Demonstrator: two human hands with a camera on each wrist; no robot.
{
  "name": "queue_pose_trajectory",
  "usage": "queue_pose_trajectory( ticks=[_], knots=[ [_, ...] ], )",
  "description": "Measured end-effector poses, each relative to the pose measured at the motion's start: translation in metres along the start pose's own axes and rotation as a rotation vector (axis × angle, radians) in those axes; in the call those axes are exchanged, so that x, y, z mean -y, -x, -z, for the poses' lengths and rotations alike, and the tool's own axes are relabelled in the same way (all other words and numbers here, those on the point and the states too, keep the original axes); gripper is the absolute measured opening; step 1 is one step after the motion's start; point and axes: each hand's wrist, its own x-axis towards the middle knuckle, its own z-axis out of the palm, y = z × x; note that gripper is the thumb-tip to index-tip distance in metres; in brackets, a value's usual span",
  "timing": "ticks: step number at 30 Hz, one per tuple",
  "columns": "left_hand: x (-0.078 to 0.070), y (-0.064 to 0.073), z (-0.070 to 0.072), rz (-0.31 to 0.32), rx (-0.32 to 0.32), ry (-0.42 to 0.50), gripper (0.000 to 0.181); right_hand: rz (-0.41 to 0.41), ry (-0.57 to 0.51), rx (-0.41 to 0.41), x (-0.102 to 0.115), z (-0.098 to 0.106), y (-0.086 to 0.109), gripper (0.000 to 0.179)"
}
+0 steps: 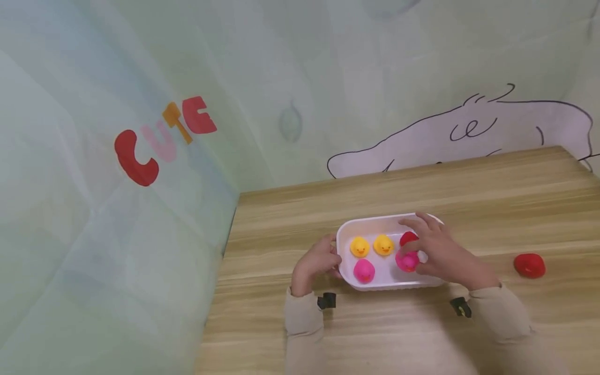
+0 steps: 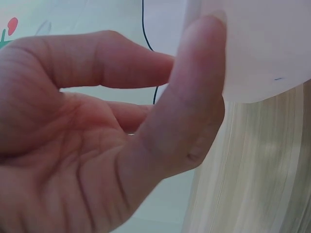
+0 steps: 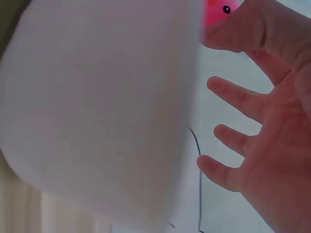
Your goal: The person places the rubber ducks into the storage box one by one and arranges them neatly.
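Observation:
A white plastic tray [image 1: 386, 286] holds small rubber ducks. My left hand [image 1: 316, 260] grips its left end; the left wrist view shows the thumb [image 2: 201, 58] against the outer wall. Over the tray's right part, my right hand [image 1: 440, 254] pinches a pink rubber duck [image 1: 407, 262] between thumb and index finger. That duck's eye shows beside the thumb [image 3: 226, 36] in the right wrist view, above the tray's rim, with the other fingers spread. Two yellow ducks [image 1: 372, 246] and another pink duck [image 1: 364, 271] sit at the tray's left and middle. A red duck [image 1: 408, 238] is partly covered by my right hand.
Another red duck [image 1: 530, 265] lies on the wooden table [image 1: 262, 312], right of the tray. A printed cloth wall [image 1: 290, 156] rises behind the table and along its left side. Dark wrist pieces [image 1: 326, 300] show beside both sleeves.

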Motion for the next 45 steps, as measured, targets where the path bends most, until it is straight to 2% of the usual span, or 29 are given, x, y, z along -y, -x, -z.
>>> queue_pose_trajectory(
  ticks=[5,10,18,23,29,34,40,45],
  knots=[
    [-0.003,-0.002,-0.002,-0.029,0.013,0.004,0.062,0.018,0.05,0.007,0.0,-0.015,-0.007,0.029],
    [-0.005,-0.003,-0.006,-0.043,0.026,0.019,0.062,-0.013,0.032,0.051,-0.002,-0.024,-0.008,0.026],
    [-0.01,-0.004,-0.009,-0.025,0.024,0.006,0.063,0.015,0.011,0.045,-0.004,-0.028,-0.007,0.028],
    [-0.011,-0.004,-0.008,-0.024,0.021,0.014,0.062,-0.012,0.024,0.037,-0.004,-0.026,-0.008,0.026],
    [-0.006,-0.003,-0.007,-0.038,0.024,0.028,0.063,-0.04,0.022,-0.022,-0.007,-0.01,-0.002,0.031],
    [-0.004,-0.002,-0.005,-0.042,0.034,0.044,0.064,-0.07,0.021,-0.035,-0.015,0.011,0.009,0.033],
    [-0.004,-0.001,-0.001,-0.015,0.017,0.049,0.065,-0.119,0.027,-0.082,-0.04,0.032,0.025,0.03],
    [-0.002,-0.002,0.001,-0.005,0.016,0.056,0.065,-0.074,0.053,-0.199,-0.071,0.041,0.05,0.03]
  ],
)
